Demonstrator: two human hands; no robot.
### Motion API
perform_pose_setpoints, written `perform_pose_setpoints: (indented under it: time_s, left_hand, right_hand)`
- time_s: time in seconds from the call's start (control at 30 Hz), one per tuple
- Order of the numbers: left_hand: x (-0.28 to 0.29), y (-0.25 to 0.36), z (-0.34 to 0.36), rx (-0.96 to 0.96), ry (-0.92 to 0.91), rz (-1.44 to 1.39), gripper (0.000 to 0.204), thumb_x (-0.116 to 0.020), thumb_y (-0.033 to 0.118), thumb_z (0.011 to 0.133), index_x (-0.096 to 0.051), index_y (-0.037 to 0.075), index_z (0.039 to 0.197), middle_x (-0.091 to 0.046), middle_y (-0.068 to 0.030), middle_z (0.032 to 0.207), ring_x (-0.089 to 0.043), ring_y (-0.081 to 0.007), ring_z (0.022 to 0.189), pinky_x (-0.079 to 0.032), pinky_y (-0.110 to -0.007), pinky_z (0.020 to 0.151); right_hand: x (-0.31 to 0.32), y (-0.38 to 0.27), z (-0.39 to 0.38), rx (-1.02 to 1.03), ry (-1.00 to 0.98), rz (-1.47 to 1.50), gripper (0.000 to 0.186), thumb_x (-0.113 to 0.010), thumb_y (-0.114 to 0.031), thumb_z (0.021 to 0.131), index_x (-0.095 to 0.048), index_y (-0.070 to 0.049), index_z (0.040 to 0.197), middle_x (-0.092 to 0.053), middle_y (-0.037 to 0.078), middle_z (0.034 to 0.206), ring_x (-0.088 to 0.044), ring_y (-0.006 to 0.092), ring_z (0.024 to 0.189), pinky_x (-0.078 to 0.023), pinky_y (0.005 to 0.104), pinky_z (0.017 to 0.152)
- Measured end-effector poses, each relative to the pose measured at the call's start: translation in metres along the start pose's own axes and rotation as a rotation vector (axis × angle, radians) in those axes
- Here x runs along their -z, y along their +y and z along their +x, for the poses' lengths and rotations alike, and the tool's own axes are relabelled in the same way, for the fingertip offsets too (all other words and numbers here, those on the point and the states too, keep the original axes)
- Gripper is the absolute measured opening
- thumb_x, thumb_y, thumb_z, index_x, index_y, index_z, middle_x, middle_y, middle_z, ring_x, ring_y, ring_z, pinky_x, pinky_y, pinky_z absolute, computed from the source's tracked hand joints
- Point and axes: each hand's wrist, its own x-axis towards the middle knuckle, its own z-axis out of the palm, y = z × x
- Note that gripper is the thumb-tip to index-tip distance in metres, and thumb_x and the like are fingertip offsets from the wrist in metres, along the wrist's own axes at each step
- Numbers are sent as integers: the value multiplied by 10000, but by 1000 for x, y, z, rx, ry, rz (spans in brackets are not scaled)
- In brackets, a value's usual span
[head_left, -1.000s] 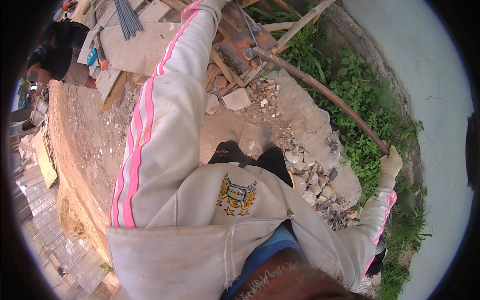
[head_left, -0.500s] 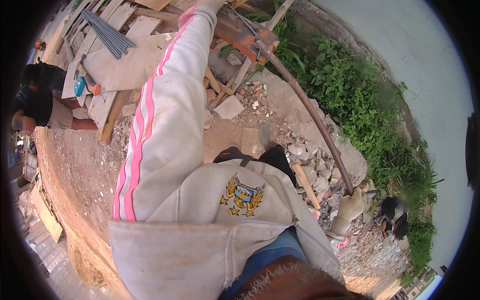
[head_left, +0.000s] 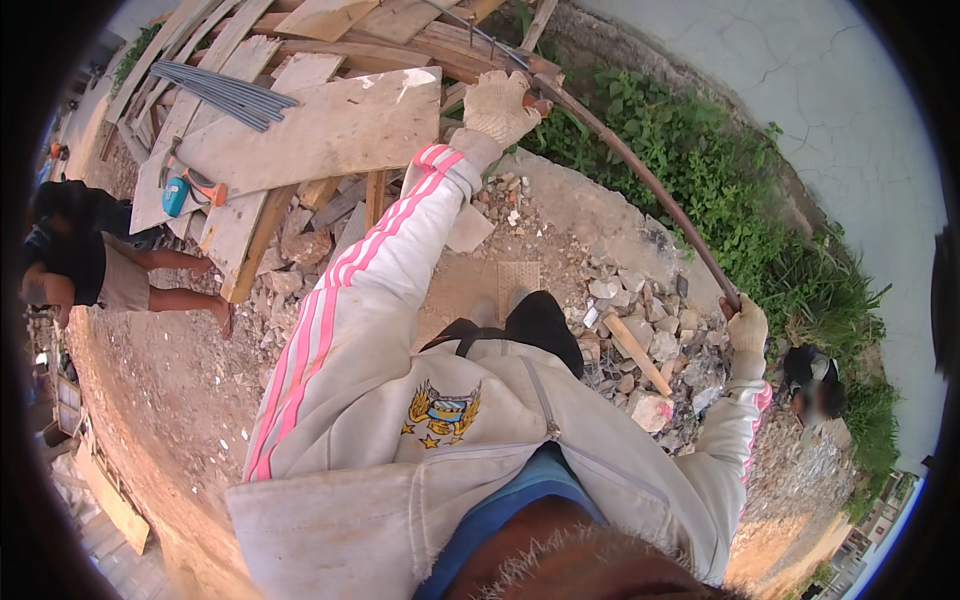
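My left hand (head_left: 500, 105), in a pale knit glove, is at the upper middle, fingers curled beside the orange edge of a work piece; what they hold is unclear. My right hand (head_left: 746, 325), also gloved, grips the lower end of a long brown pipe (head_left: 655, 180) at the right. The pipe's far end meets a thin steel rod (head_left: 478, 32) beside upright pins on boards. Left of my left hand, a plywood sheet (head_left: 350, 125) carries several grey rods (head_left: 220, 90), a hammer (head_left: 195, 180) and a teal tool (head_left: 175, 196), probably a tape measure.
A person in dark top and shorts (head_left: 75, 250) is at the left, another person (head_left: 810, 375) low at the right. Rubble (head_left: 650, 340) and a loose timber piece (head_left: 637, 350) lie below the pipe. Weeds (head_left: 690, 130) grow along a grey wall (head_left: 840, 150) on the right.
My left hand has dropped from the top edge toward the middle. My right hand swung downward with the pipe, then rose outward again. The person at the left appears lower in the view.
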Motion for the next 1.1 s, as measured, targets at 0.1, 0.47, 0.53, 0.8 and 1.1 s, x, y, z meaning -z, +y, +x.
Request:
perform_pose_setpoints:
  time_s: [0.1,0.47,0.53,0.8,1.1]
  left_hand:
    - [-3,11,-13,17,30,15,502,-742,533,846,-690,70,1034,-689,-171,1036,-654,-350,1068,-530,-469,893]
    - [-68,170,-165,309,-812,-1467,530,-709,494,968,-661,32,1223,-693,-97,1098,-666,-209,996,-520,-354,856]
    - [-28,204,-193,474,-908,-1685,536,-722,504,957,-653,37,1212,-687,-102,1097,-664,-214,1032,-520,-378,906]
    - [-35,203,-279,785,-1314,-2429,315,-635,369,1040,-537,124,868,-587,-63,752,-627,-293,872,-510,-466,923]
    - [38,93,-323,766,-1391,-2575,216,-604,314,1059,-538,153,931,-482,-6,669,-557,-249,756,-496,-465,895]
  right_hand:
    - [10,-20,-5,-126,-22,-57,368,-683,-425,947,-701,-57,943,-703,228,855,-678,452,857,-513,542,723]
    - [-16,-62,-90,-277,1,-58,198,-629,-154,835,-728,-95,996,-725,212,871,-712,424,854,-559,533,754]
    - [-6,-96,-120,-331,-31,-22,186,-624,-142,829,-719,-102,984,-725,217,860,-717,433,853,-563,541,755]
    - [3,-218,-207,-437,-1,44,287,-669,-363,935,-703,-78,928,-704,220,826,-691,448,797,-521,550,684]
    - [19,-382,-280,-437,151,48,347,-710,-378,943,-646,-38,916,-679,237,822,-677,453,792,-510,535,681]
